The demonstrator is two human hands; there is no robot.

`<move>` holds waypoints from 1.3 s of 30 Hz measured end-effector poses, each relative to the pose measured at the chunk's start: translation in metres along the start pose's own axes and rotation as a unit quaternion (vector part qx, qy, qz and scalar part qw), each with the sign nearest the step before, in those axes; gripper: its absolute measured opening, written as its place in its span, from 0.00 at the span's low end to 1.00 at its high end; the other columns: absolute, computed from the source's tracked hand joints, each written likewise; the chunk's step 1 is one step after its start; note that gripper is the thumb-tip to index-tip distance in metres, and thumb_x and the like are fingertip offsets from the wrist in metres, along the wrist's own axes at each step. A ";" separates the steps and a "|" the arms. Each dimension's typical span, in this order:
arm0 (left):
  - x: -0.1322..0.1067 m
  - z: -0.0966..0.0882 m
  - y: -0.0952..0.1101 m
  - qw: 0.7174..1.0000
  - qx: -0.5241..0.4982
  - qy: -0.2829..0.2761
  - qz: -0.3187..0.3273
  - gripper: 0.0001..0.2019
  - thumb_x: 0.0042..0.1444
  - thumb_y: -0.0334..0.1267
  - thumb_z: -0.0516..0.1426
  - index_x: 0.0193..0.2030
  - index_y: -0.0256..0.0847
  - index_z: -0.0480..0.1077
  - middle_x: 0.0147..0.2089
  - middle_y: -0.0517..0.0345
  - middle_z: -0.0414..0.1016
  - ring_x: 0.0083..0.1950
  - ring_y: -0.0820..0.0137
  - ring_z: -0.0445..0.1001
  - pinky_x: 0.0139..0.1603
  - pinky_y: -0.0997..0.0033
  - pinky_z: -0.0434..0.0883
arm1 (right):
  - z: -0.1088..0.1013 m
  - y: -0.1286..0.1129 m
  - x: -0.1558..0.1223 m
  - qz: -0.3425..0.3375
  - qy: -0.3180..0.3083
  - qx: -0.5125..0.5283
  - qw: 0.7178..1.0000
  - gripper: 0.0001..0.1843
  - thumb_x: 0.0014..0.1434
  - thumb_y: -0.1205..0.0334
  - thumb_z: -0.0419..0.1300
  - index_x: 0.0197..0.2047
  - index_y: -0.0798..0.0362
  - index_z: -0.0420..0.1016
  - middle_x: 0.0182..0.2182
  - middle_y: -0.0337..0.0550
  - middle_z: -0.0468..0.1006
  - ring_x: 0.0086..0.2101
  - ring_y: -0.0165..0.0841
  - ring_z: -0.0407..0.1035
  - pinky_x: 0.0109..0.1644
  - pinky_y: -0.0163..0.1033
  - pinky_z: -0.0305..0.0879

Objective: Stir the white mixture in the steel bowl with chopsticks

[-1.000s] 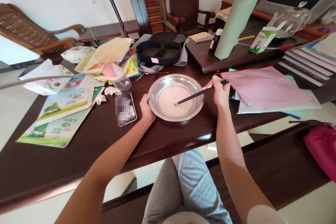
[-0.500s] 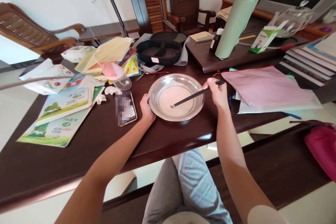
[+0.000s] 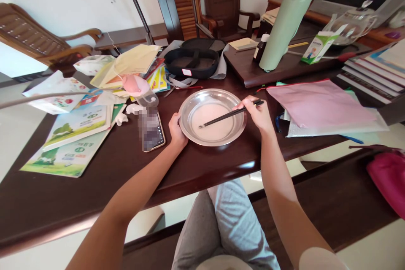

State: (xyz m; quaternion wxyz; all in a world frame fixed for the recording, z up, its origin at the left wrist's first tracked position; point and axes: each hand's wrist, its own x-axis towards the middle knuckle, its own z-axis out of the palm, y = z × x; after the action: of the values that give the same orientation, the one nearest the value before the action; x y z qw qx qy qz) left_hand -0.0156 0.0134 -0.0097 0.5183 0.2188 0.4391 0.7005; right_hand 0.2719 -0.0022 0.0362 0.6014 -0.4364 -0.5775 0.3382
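Note:
A round stainless steel basin [image 3: 212, 139] sits near the front edge of the dark wooden table. In it lies a pale, whitish mixture [image 3: 218, 114] with a smooth surface. My left hand [image 3: 177, 130] grips the basin's left rim, its fingers partly hidden under and behind the metal. Over the right rim, my right hand [image 3: 257, 114] holds a pair of black chopsticks [image 3: 226, 115] close together. Their tips rest in the mixture, left of its middle. A phone [image 3: 152, 130] with a partly blurred screen lies left of my left hand.
Booklets [image 3: 76, 135] and a tissue pack [image 3: 57, 95] lie on the left. Behind the basin is a black open case [image 3: 191, 63]. To the right are a pink zip pouch [image 3: 319, 103], a tall green thermos [image 3: 283, 29] and a small carton [image 3: 320, 47].
My right hand has shifted slightly left with the chopsticks, and their tips have slid left through the mixture. My left hand and the basin have stayed put.

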 end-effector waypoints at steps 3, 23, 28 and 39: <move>0.000 0.001 0.000 1.000 -0.001 0.004 -0.001 0.24 0.60 0.43 0.73 0.24 0.44 0.63 0.25 0.68 0.62 0.29 0.72 0.61 0.36 0.71 0.65 | -0.001 0.001 0.002 -0.011 0.022 -0.013 1.000 0.38 0.58 0.15 0.72 0.27 0.43 0.80 0.25 0.40 0.86 0.34 0.46 0.88 0.50 0.54 0.87; -0.002 0.002 0.003 1.000 0.005 0.002 -0.010 0.22 0.61 0.42 0.70 0.25 0.44 0.62 0.26 0.68 0.62 0.29 0.72 0.62 0.37 0.72 0.65 | -0.004 0.007 0.002 -0.014 0.057 0.010 0.998 0.39 0.62 0.16 0.70 0.23 0.43 0.77 0.20 0.39 0.82 0.32 0.46 0.88 0.45 0.51 0.87; -0.003 0.003 0.003 1.000 0.008 0.006 -0.006 0.22 0.61 0.42 0.70 0.25 0.44 0.62 0.26 0.68 0.62 0.29 0.72 0.61 0.37 0.72 0.64 | -0.002 0.004 0.002 -0.015 0.005 0.000 1.000 0.37 0.59 0.16 0.73 0.29 0.43 0.83 0.26 0.40 0.88 0.33 0.45 0.89 0.48 0.52 0.87; -0.004 0.003 0.005 1.000 0.019 0.003 -0.005 0.22 0.62 0.40 0.69 0.24 0.44 0.61 0.26 0.68 0.60 0.29 0.72 0.60 0.37 0.72 0.64 | 0.000 0.003 0.002 -0.012 0.015 -0.012 1.000 0.39 0.58 0.14 0.72 0.27 0.43 0.80 0.23 0.40 0.85 0.33 0.46 0.88 0.47 0.52 0.86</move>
State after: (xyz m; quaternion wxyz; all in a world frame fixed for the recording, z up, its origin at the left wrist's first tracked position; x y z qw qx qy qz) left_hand -0.0144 0.0110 -0.0036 0.5159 0.2242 0.4548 0.6905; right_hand 0.2725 0.0004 0.0345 0.6086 -0.4415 -0.5781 0.3171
